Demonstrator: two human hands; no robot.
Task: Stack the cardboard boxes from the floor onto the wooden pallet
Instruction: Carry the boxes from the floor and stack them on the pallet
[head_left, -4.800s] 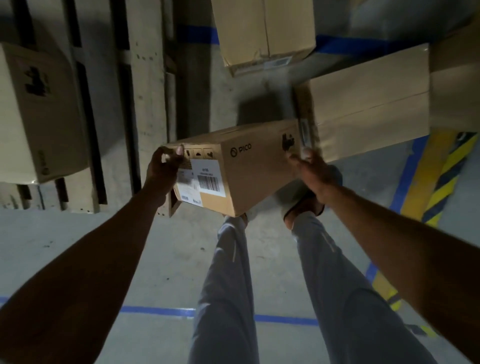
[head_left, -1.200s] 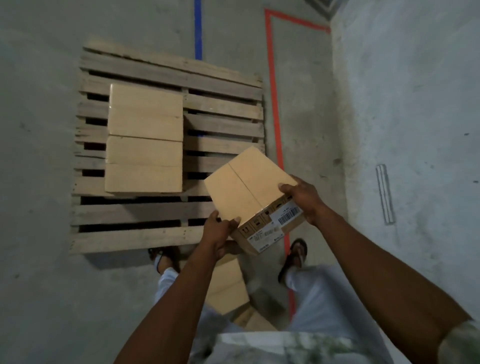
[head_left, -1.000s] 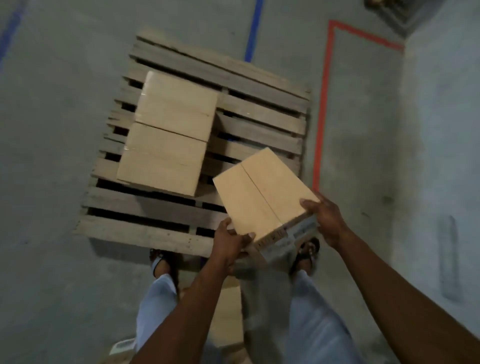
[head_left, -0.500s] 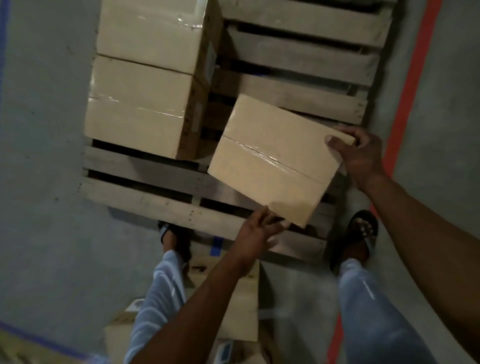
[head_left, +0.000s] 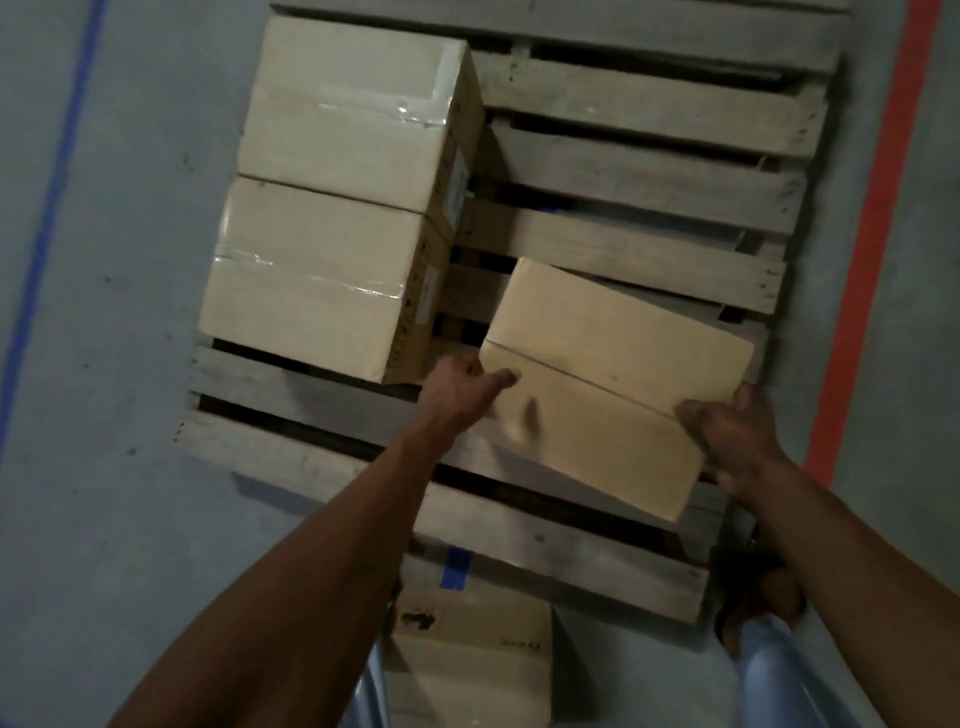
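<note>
Down on the wooden pallet (head_left: 649, 156), a tan cardboard box (head_left: 597, 384) sat skewed across the slats on the right-hand side, its taped seam running slantwise, and whether its underside lay flat on the boards could not be told. The left hand (head_left: 457, 389) gripped the box at its left edge, thumb lying over the top face by the seam and the other fingers hidden behind the side. The right hand (head_left: 732, 436) held the box's right edge near the lower corner, fingers curled onto the top face beside the seam. Just left of that box, a near stacked box (head_left: 311, 280) and a far stacked box (head_left: 358, 109) stood on the pallet, one behind the other, touching along a shared edge, clear tape shining across their tops. Between the held box and the near stacked one a narrow gap of slat showed. Below the pallet's front board, another box (head_left: 467, 665) rested on the grey floor (head_left: 104, 467) between the person's legs. A blue line (head_left: 47, 218) ran along the floor at left and an orange line (head_left: 878, 208) at right.
</note>
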